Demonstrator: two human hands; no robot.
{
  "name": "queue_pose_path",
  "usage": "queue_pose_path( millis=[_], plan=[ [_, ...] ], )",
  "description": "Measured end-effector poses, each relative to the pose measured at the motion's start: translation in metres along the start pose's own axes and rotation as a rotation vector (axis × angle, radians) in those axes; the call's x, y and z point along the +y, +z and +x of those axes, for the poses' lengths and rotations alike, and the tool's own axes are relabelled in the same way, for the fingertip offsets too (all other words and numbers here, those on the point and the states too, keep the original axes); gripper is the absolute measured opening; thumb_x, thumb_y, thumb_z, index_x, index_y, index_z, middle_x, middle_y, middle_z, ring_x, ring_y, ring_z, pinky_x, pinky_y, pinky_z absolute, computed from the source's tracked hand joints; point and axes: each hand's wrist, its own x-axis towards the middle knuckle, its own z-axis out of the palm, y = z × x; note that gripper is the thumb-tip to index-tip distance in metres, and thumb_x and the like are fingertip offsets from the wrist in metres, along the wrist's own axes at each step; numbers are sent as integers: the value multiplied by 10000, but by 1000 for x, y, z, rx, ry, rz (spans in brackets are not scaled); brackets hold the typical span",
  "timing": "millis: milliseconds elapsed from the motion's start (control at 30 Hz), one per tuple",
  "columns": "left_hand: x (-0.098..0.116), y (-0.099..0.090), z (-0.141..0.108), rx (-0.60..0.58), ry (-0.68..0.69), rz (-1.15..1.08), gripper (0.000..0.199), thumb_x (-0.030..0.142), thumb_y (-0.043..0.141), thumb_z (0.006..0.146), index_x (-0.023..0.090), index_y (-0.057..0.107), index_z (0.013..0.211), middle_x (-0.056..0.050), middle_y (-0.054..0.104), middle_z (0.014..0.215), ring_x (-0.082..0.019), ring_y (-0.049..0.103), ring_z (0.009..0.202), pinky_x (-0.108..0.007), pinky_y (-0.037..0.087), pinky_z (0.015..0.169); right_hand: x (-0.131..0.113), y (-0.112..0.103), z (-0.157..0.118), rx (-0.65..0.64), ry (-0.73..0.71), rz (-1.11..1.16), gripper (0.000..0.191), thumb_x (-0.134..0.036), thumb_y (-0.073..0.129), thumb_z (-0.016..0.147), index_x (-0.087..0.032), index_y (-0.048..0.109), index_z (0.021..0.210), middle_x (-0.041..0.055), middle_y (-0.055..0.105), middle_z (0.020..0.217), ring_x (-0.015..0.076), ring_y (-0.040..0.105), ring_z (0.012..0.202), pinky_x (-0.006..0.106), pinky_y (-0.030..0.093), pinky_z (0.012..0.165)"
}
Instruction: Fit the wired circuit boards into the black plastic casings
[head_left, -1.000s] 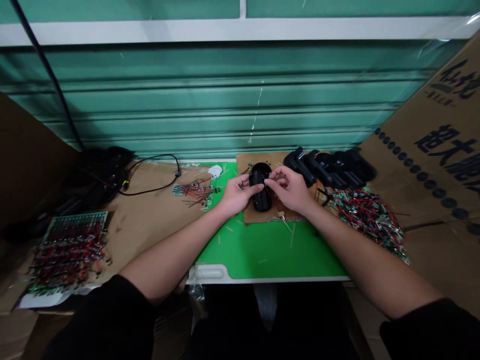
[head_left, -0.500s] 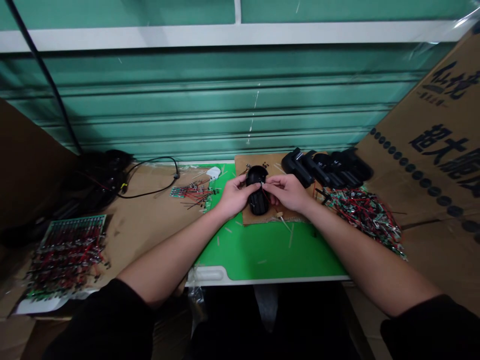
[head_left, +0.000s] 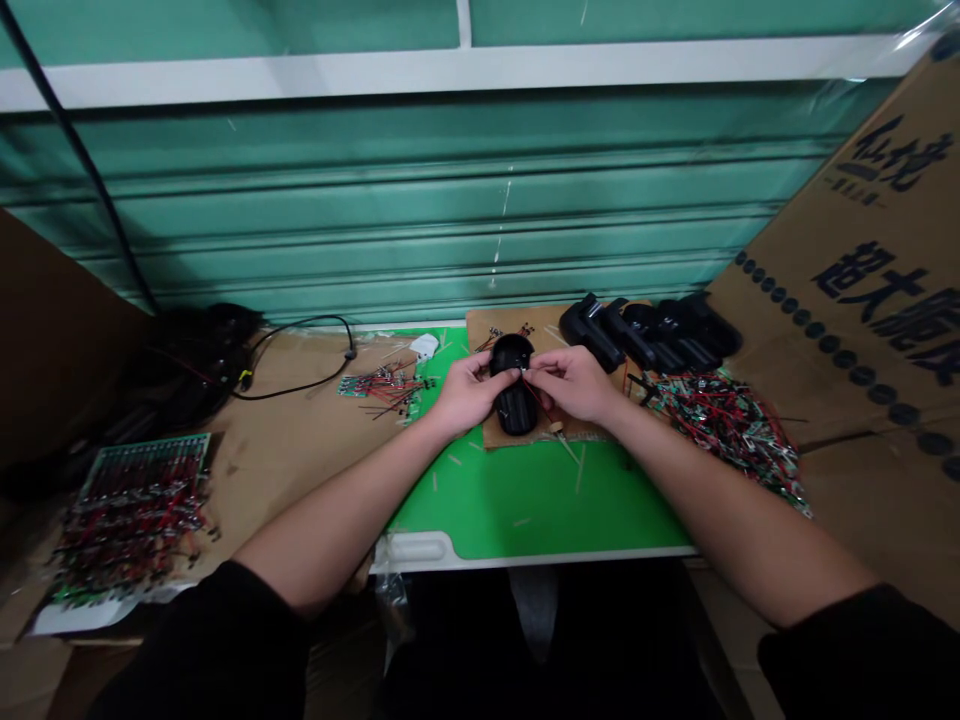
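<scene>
A black plastic housing [head_left: 515, 408] lies upright in view on a cardboard piece [head_left: 499, 437] over the green board. My left hand [head_left: 470, 395] grips its left side, thumb on the front. At the housing's right edge my right hand [head_left: 571, 384] pinches something small near a thin red wire; the pinched part is too small to name. The two thumbs nearly meet over the middle of the housing. A small tan round piece with a pale stick [head_left: 556, 428] lies just below my right hand.
Several black housings [head_left: 649, 335] stand behind my right hand. A heap of wired parts [head_left: 731, 430] lies right, a small bunch [head_left: 382, 385] left of my left hand, and wired circuit boards [head_left: 135, 510] far left. A black cable [head_left: 300, 385] loops at the left. Cardboard [head_left: 862, 330] rises right.
The whole view has shifted slightly. Both hands keep nearly the same hold at the black housing, with no clear movement of their own.
</scene>
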Motion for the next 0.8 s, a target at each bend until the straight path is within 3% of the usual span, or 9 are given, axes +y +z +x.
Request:
queue_pose_path(
  millis=[233, 333, 467, 600, 800],
  plan=[
    [-3, 0, 1, 53, -5, -84, 461, 410, 983, 643, 141, 792, 966, -30, 780, 917, -157, 660, 808, -301, 532, 807, 1, 1, 2, 30, 40, 70, 615, -737, 773, 828, -128, 703, 866, 5, 590, 586, 78, 516, 488, 205, 387, 493],
    [-3, -4, 5, 144, 32, -56, 425, 403, 973, 648, 145, 780, 925, -21, 762, 874, -153, 646, 783, -292, 518, 780, -2, -3, 2, 15, 41, 63, 625, -719, 793, 825, -116, 767, 990, 25, 668, 684, 65, 533, 506, 194, 376, 490],
    [-2, -11, 13, 283, 27, -89, 407, 391, 951, 626, 146, 755, 885, -26, 751, 839, -157, 639, 759, -294, 503, 752, -5, -9, 1, -64, 40, 21, 561, -635, 850, 805, -103, 790, 976, 87, 760, 882, 59, 593, 628, 185, 429, 551],
    [-2, -12, 15, 332, 15, -106, 415, 382, 935, 608, 138, 745, 884, -23, 740, 814, -152, 634, 747, -285, 485, 725, -1, -10, 2, -57, 30, -29, 533, -593, 891, 754, -101, 793, 934, 83, 744, 849, 70, 598, 675, 188, 438, 599],
    [-1, -9, 14, 373, 21, -120, 429, 388, 910, 599, 135, 720, 889, -40, 745, 840, -171, 664, 766, -296, 513, 740, 0, -13, 1, -14, -48, -127, 537, -634, 782, 858, -111, 817, 972, 72, 733, 868, 70, 562, 694, 196, 413, 632]
  ],
)
